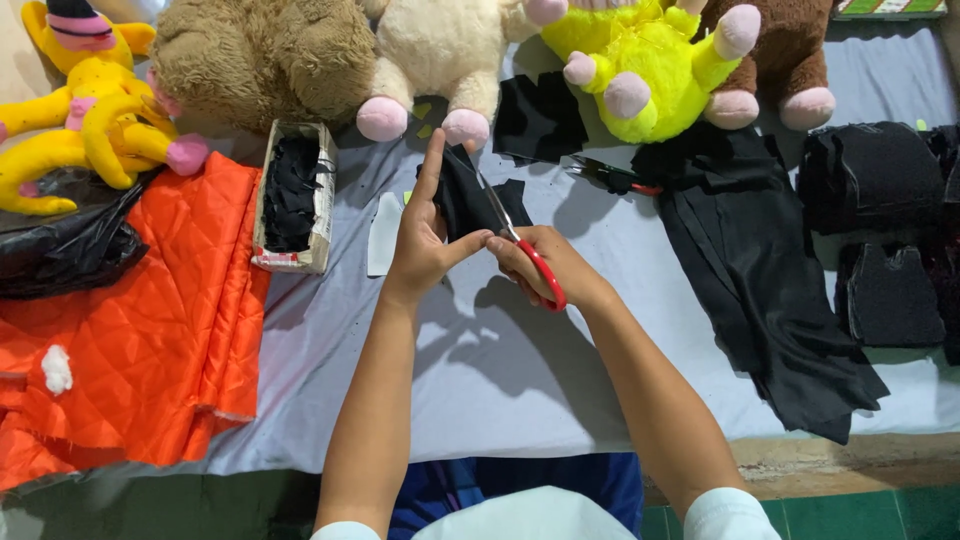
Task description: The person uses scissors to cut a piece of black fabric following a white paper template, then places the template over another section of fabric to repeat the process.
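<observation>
While the left hand pinches a small piece of black soft fabric between thumb and fingers, with the forefinger standing straight up, the right hand is closed through the red handles of a pair of steel-bladed scissors whose blades lie against the cloth. That piece hangs just above the middle of the surface, held up between both hands. It looks light and limp, likely to fold and droop wherever it is unsupported, so a hold close to the cut line, keeping the edge taut, seems best; it should neither slip much nor break.

A pale grey cloth covers the surface. Left lies a quilted orange sheet of fabric beside a black plastic bag, and a small cardboard box filled with black scraps sits just left of the hands. Right, a long black cloth drapes over the near edge, with stacks of cut black pieces beyond. Along the far side sit plush toys: yellow, brown, cream and bright yellow-green. A second pair of scissors lies near them. Green floor tiles show at the near right.
</observation>
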